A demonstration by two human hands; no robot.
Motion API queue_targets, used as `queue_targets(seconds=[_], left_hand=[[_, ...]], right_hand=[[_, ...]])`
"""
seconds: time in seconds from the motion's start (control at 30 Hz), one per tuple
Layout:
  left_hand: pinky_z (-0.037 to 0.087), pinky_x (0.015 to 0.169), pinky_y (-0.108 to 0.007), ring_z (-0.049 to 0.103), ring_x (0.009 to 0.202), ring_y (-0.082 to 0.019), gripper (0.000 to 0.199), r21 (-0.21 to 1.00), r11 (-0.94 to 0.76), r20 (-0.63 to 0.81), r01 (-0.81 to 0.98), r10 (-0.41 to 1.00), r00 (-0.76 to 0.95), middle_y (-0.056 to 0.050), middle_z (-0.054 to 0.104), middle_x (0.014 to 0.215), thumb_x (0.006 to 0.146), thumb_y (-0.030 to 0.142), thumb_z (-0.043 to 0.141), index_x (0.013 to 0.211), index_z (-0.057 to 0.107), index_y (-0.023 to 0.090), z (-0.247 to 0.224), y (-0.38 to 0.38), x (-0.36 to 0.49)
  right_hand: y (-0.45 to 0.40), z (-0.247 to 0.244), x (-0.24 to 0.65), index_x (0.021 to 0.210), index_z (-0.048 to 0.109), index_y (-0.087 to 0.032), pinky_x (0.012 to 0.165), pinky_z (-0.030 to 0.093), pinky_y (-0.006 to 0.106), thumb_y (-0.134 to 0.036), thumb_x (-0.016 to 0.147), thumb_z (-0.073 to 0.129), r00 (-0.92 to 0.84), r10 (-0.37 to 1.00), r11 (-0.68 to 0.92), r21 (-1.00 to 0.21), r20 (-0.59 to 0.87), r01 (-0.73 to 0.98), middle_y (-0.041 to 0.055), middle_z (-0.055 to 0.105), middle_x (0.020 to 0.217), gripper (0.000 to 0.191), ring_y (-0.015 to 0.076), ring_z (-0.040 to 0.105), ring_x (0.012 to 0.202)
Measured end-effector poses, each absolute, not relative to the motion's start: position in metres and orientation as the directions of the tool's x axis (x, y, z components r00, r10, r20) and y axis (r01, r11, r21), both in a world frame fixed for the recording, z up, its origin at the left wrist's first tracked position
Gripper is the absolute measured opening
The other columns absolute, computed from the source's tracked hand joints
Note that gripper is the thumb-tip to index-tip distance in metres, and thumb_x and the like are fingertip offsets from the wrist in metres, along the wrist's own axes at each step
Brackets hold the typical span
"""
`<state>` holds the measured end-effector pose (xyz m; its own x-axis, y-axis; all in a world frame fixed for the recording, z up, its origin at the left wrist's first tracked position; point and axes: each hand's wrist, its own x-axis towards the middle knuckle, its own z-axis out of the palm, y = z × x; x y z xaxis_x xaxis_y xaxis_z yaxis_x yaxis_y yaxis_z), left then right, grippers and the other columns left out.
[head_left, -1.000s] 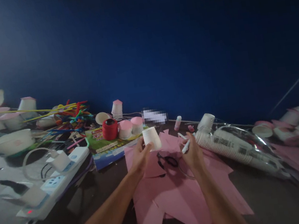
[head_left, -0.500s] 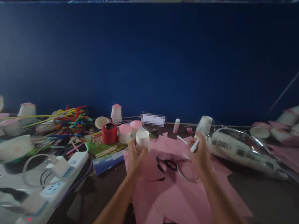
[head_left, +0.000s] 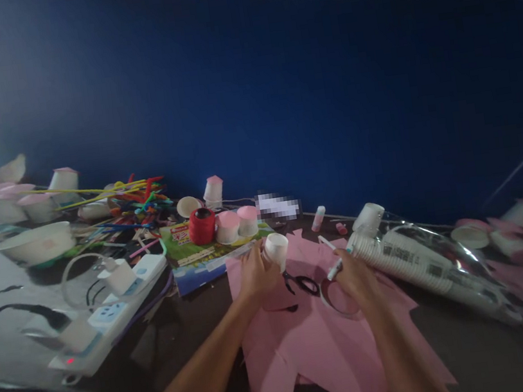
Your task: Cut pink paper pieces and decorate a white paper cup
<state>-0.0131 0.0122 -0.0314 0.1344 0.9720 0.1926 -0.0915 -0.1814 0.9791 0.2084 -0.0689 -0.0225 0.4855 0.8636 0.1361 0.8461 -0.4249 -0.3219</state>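
Paper cup (head_left: 277, 249) is in my left hand (head_left: 257, 276), just left of and beyond the scissors (head_left: 308, 285), fingers curled round its side. My right hand (head_left: 354, 274) is right of the scissors, fingers pinching a white pen-like stick (head_left: 335, 269), apart from the cup. Looks like a get-both-ready step to me; next move probably calls for a steady cup and light pen control. Pink paper (head_left: 329, 349) lies under the scissors, red spool (head_left: 202, 228) well left of them.
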Motion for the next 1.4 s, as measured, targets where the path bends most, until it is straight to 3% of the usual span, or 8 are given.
queue_targets(seconds=[0.1, 0.2, 0.3, 0.4, 0.57, 1.0, 1.17, 1.4], left_hand=[[0.03, 0.106, -0.048, 0.052, 0.115, -0.032, 0.053, 0.942, -0.334, 0.327, 0.03, 0.933, 0.149, -0.011, 0.063, 0.114, 0.058, 0.007, 0.068, 0.109, 0.062, 0.021, -0.033, 0.012, -0.014], [0.03, 0.107, -0.045, 0.048, 0.12, -0.03, 0.051, 0.899, -0.437, 0.434, 0.028, 0.898, 0.067, -0.01, 0.058, 0.122, 0.065, 0.012, 0.067, 0.115, 0.058, 0.022, -0.024, 0.008, -0.019], [0.031, 0.107, -0.041, 0.048, 0.117, -0.027, 0.043, 0.818, -0.574, 0.575, 0.04, 0.812, -0.101, -0.01, 0.057, 0.118, 0.072, 0.015, 0.066, 0.113, 0.06, 0.023, -0.009, -0.003, -0.024], [0.043, 0.087, -0.034, 0.053, 0.088, -0.022, 0.024, 0.776, -0.63, 0.63, -0.023, 0.775, 0.042, -0.008, 0.059, 0.097, 0.079, 0.021, 0.064, 0.103, 0.067, 0.023, 0.001, -0.019, -0.021], [0.043, 0.068, -0.029, 0.053, 0.073, -0.017, 0.024, 0.904, -0.378, 0.427, -0.198, 0.813, 0.396, -0.006, 0.059, 0.089, 0.085, 0.035, 0.063, 0.104, 0.07, 0.024, -0.002, -0.037, -0.001], [0.041, 0.056, -0.024, 0.048, 0.058, -0.009, 0.029, 0.899, -0.022, 0.224, -0.437, 0.882, 0.415, -0.002, 0.062, 0.081, 0.08, 0.044, 0.067, 0.092, 0.061, 0.018, -0.001, -0.037, 0.005], [0.036, 0.048, -0.02, 0.047, 0.048, -0.006, 0.037, 0.895, 0.15, 0.117, -0.421, 0.831, 0.543, 0.0, 0.062, 0.071, 0.078, 0.049, 0.069, 0.088, 0.055, 0.017, -0.008, -0.032, 0.007], [0.038, 0.044, -0.017, 0.05, 0.043, -0.004, 0.027, 0.753, 0.427, -0.062, -0.501, 0.804, 0.591, -0.007, 0.071, 0.088, 0.079, 0.035, 0.071, 0.086, 0.053, 0.015, -0.01, -0.026, 0.005]], right_hand=[[-0.068, -0.019, 0.205, 0.122, 0.06, -0.019, 0.081, 0.048, 0.043, -0.015, 0.078, 0.054, 0.483, 0.851, -0.386, -0.379, 0.207, 0.841, 0.0129, 0.073, 0.099, 0.045, 0.0312, 0.068, 0.093], [-0.066, -0.016, 0.197, 0.12, 0.057, -0.018, 0.081, 0.05, 0.042, -0.025, 0.083, 0.055, 0.428, 0.784, -0.087, -0.603, 0.449, 0.793, 0.0114, 0.07, 0.099, 0.038, 0.0274, 0.067, 0.092], [-0.066, -0.009, 0.179, 0.119, 0.054, -0.018, 0.072, 0.053, 0.037, -0.035, 0.083, 0.061, 0.449, 0.727, 0.244, -0.806, 0.52, 0.539, 0.0073, 0.065, 0.094, 0.041, 0.0218, 0.065, 0.08], [-0.074, 0.003, 0.158, 0.116, 0.052, -0.021, 0.064, 0.054, 0.033, -0.038, 0.082, 0.066, 0.354, 0.858, 0.334, -0.928, 0.372, 0.165, 0.0011, 0.062, 0.085, 0.04, 0.0155, 0.062, 0.064], [-0.086, 0.014, 0.137, 0.114, 0.056, -0.023, 0.06, 0.053, 0.028, -0.038, 0.078, 0.07, 0.168, 0.929, 0.33, -0.944, 0.33, 0.032, 0.0016, 0.064, 0.086, 0.042, 0.0143, 0.06, 0.066], [-0.074, 0.004, 0.147, 0.123, 0.054, -0.029, 0.083, 0.052, 0.038, -0.039, 0.083, 0.067, 0.37, 0.873, 0.415, -0.881, 0.317, -0.225, -0.0009, 0.065, 0.086, 0.043, 0.0171, 0.064, 0.083], [-0.072, 0.013, 0.164, 0.099, 0.069, -0.025, 0.065, 0.049, 0.033, -0.061, 0.086, 0.053, 0.412, 0.873, 0.43, -0.81, 0.26, -0.398, -0.0059, 0.046, 0.055, 0.042, 0.0128, 0.048, 0.054], [-0.079, 0.015, 0.145, 0.089, 0.075, -0.023, 0.073, 0.045, 0.033, -0.045, 0.075, 0.073, 0.386, 0.853, 0.483, -0.812, 0.352, -0.327, -0.0004, 0.061, 0.064, 0.026, 0.0158, 0.056, 0.068]])
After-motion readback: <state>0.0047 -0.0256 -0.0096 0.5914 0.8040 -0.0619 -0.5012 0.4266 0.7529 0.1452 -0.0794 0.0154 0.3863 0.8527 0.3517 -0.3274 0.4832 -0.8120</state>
